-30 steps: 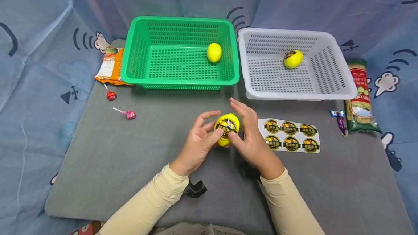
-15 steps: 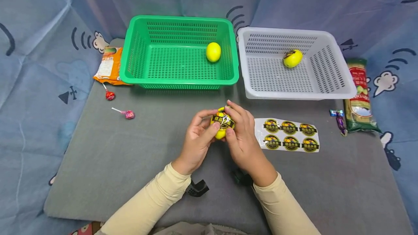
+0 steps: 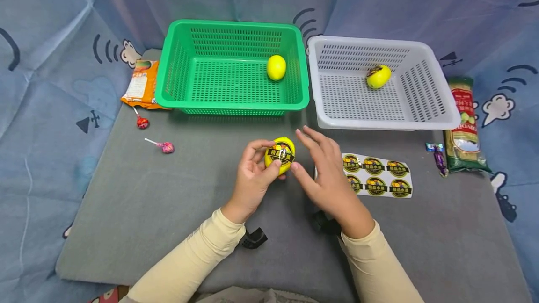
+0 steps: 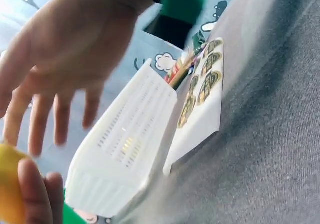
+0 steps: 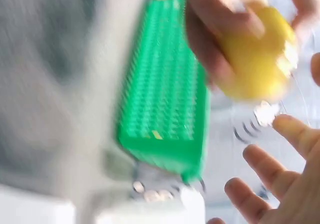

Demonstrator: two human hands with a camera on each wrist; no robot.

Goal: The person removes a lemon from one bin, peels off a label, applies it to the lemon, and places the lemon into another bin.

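Moving across from the left, an orange snack packet (image 3: 141, 84) and two lollipops (image 3: 160, 144) lie on the grey mat (image 3: 139, 209) beside the green basket (image 3: 233, 67), which has one plain yellow lemon (image 3: 276, 67) in it. In front of that basket, the left hand (image 3: 254, 179) now carries the labelled lemon (image 3: 280, 154) on its own, fingers and thumb curled round it, the dark round sticker facing up. Half a second ago both hands were closed about this fruit, the right thumb pressing on the label; since then the right hand (image 3: 330, 179) has come away and hovers just beside the lemon, fingers straight and spread, holding nothing (its wrist view, blurred, shows the same gap between fingertips and fruit). My reading is that the sticker is on and pressed down, so this lemon is ready to go. It sits high in the left grip, off the mat, just left of the right fingertips. Further right, the sticker sheet (image 3: 379, 175) lies partly under the right hand, and the white basket (image 3: 381, 81) behind it holds a lemon already stickered (image 3: 378, 75). A green noodle packet (image 3: 464, 123) and wrapped candy (image 3: 438, 155) lie at the far right.
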